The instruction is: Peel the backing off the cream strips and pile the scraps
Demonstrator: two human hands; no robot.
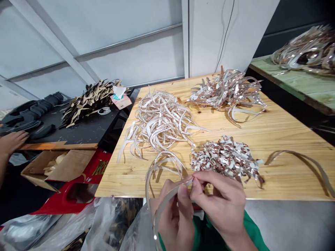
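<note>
Near the front edge of the wooden table (285, 139), my left hand (174, 209) pinches a pale, shiny strip (167, 198) that curves down toward me. My right hand (220, 200) pinches the strip's upper end, its fingertips touching those of my left hand. Just beyond my right hand sits a pile of short, crinkled rose-gold and white pieces (226, 157). A tangle of long thin strips (164, 120) covers the table's left part, with a few loose curved strips (167, 162) beside my left hand. One single strip (306, 158) arches at the right.
At the back is a pile of wider shiny strips (227, 90). A dark table (75, 130) at left holds black pieces, beige-black strips and a tissue pack (121, 97). A person's hand (13, 141) rests there, above an open cardboard box (70, 165). Plastic bags (104, 223) lie below.
</note>
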